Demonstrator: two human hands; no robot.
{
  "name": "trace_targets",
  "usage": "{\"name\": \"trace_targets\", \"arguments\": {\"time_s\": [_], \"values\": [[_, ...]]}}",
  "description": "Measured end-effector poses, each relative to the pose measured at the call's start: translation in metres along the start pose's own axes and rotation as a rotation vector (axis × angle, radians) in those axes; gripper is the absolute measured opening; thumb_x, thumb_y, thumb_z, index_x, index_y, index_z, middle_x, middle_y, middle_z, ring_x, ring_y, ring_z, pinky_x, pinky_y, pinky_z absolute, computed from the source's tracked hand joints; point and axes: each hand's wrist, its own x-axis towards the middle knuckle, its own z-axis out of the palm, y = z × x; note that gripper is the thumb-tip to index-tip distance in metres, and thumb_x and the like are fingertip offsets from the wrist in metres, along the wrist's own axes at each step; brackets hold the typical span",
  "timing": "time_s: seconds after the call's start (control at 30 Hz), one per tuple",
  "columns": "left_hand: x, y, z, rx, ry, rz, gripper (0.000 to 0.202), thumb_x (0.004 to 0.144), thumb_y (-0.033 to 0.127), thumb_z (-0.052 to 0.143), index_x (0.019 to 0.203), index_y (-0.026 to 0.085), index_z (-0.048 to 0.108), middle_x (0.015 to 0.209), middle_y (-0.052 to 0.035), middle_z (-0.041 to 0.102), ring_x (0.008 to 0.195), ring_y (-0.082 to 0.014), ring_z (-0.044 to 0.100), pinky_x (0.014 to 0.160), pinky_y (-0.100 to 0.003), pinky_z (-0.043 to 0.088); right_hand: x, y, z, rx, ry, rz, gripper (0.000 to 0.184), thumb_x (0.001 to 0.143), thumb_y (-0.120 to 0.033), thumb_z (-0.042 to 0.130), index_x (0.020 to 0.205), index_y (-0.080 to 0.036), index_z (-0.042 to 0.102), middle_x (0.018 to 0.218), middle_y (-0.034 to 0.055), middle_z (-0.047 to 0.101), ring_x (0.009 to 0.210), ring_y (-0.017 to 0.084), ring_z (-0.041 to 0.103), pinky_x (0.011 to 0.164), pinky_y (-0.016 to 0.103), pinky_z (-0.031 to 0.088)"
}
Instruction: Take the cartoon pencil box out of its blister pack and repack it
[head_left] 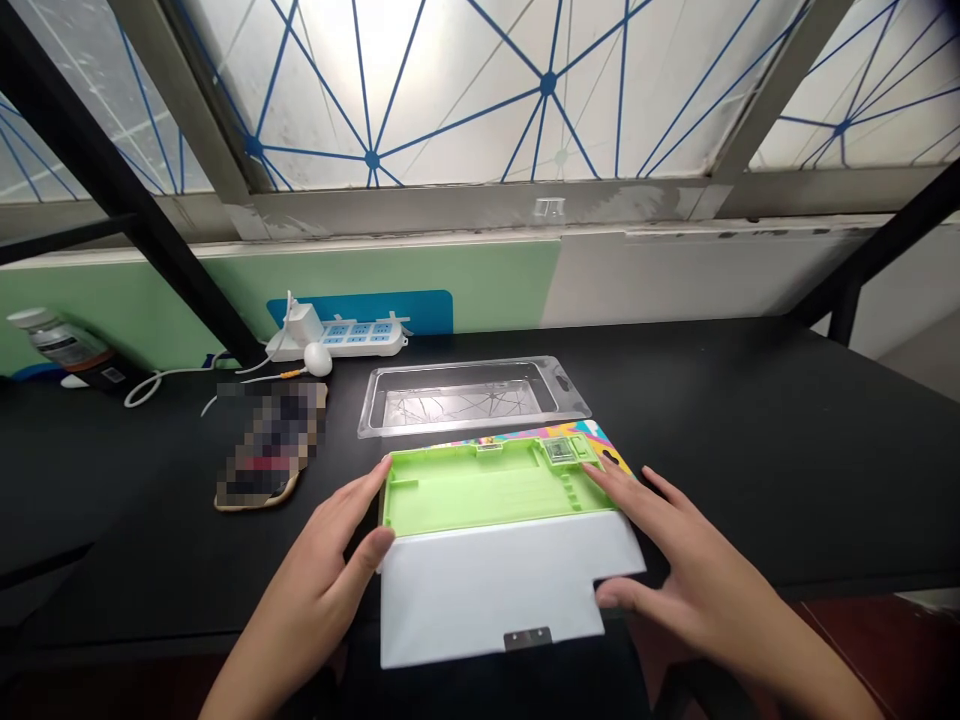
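A light-green plastic pencil case (472,485) lies at the near edge of the desk, its lid folded down towards me. The lid's inner side (487,590) is white, with a small metal plate at the near edge and a notch at the right. My left hand (337,550) grips the left end, fingers at the far corner and thumb at the near one. My right hand (667,540) holds the right side, fingertips by the small compartment (561,451) and thumb at the lid's notch. A colourful printed panel (592,432) shows behind the case, mostly hidden.
Just behind the case lies a clear plastic packaging tray (566,400). At left are a blurred-out phone (300,455), a white power strip (367,338) with a charger and cable, and a bottle (71,345). Black slanted frame bars (180,270) stand at both sides.
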Motion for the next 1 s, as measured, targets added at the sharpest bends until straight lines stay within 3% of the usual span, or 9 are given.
{"name": "trace_targets", "arguments": {"time_s": [0.17,0.3,0.43,0.53,0.6,0.67,0.77,0.87,1.0], "values": [[-0.002,-0.004,-0.002,-0.179,0.002,0.004,0.078,0.097,0.078,0.023,0.157,0.034,0.042,0.163,-0.0032,0.044,0.151,-0.0347,0.036,0.126,-0.055,0.023,-0.002,0.002,0.000,0.030,0.116,-0.031,0.074,0.091,-0.058,0.067,0.155,-0.033,0.040,0.146,0.0084,0.063,0.137,0.037,0.055,0.112,0.061,0.045],[-0.005,0.000,-0.003,-0.309,0.007,0.007,0.098,0.087,0.088,0.010,0.159,0.028,0.042,0.162,-0.0072,0.046,0.150,-0.0373,0.038,0.125,-0.054,0.027,0.004,0.001,0.002,0.061,0.299,0.042,0.053,0.096,-0.057,0.058,0.142,-0.031,0.057,0.131,0.0067,0.073,0.124,0.035,0.065,0.100,0.052,0.057],[-0.005,0.001,-0.002,-0.291,0.030,-0.013,0.097,0.087,0.089,0.018,0.159,0.028,0.040,0.163,-0.0086,0.044,0.150,-0.0382,0.038,0.124,-0.055,0.027,0.017,-0.006,0.004,0.072,0.365,0.175,0.046,0.102,-0.049,0.049,0.143,-0.029,0.056,0.128,0.0088,0.073,0.116,0.031,0.069,0.093,0.047,0.059],[-0.002,0.000,0.000,-0.226,0.034,-0.006,0.081,0.094,0.080,0.036,0.160,0.032,0.035,0.162,-0.0078,0.045,0.150,-0.0375,0.039,0.122,-0.056,0.032,0.021,-0.008,0.009,0.045,0.282,0.173,0.056,0.101,-0.051,0.053,0.152,-0.029,0.045,0.138,0.0120,0.066,0.124,0.032,0.063,0.096,0.049,0.058],[-0.002,0.002,0.002,-0.195,0.023,-0.031,0.077,0.096,0.071,0.050,0.161,0.036,0.030,0.160,-0.0074,0.048,0.143,-0.0379,0.048,0.110,-0.053,0.050,0.019,-0.007,0.013,0.026,0.230,0.126,0.067,0.098,-0.051,0.059,0.157,-0.028,0.038,0.144,0.0134,0.062,0.129,0.034,0.059,0.099,0.050,0.056],[-0.005,0.007,0.004,-0.174,0.040,-0.090,0.080,0.092,0.065,0.062,0.160,0.041,0.027,0.157,-0.0061,0.052,0.126,-0.0377,0.065,0.081,-0.043,0.066,0.015,-0.007,0.016,0.008,0.239,0.062,0.073,0.096,-0.049,0.063,0.159,-0.029,0.032,0.143,0.0136,0.062,0.129,0.035,0.059,0.101,0.053,0.054],[-0.009,0.017,0.002,-0.131,0.164,-0.092,0.080,0.086,0.061,0.071,0.156,0.043,0.035,0.154,-0.0036,0.056,0.105,-0.0338,0.076,0.052,-0.032,0.063,0.013,-0.010,0.009,-0.008,0.311,-0.041,0.070,0.098,-0.043,0.062,0.160,-0.032,0.031,0.140,0.0116,0.065,0.125,0.034,0.062,0.105,0.055,0.051],[0.002,0.029,-0.010,0.010,0.314,0.090,0.073,0.087,0.060,0.071,0.151,0.040,0.043,0.151,-0.0024,0.058,0.122,-0.0342,0.068,0.079,-0.038,0.067,0.025,-0.015,-0.012,-0.003,0.409,-0.082,0.065,0.096,-0.042,0.066,0.155,-0.031,0.042,0.140,0.0110,0.066,0.123,0.035,0.064,0.105,0.054,0.051],[0.049,0.050,-0.037,0.249,0.388,0.331,0.073,0.089,0.064,0.068,0.151,0.034,0.044,0.154,-0.0051,0.054,0.136,-0.0350,0.056,0.113,-0.049,0.049,0.074,-0.014,-0.046,0.032,0.447,-0.022,0.060,0.093,-0.048,0.068,0.145,-0.023,0.056,0.137,0.0138,0.067,0.121,0.037,0.066,0.101,0.053,0.055]]}}
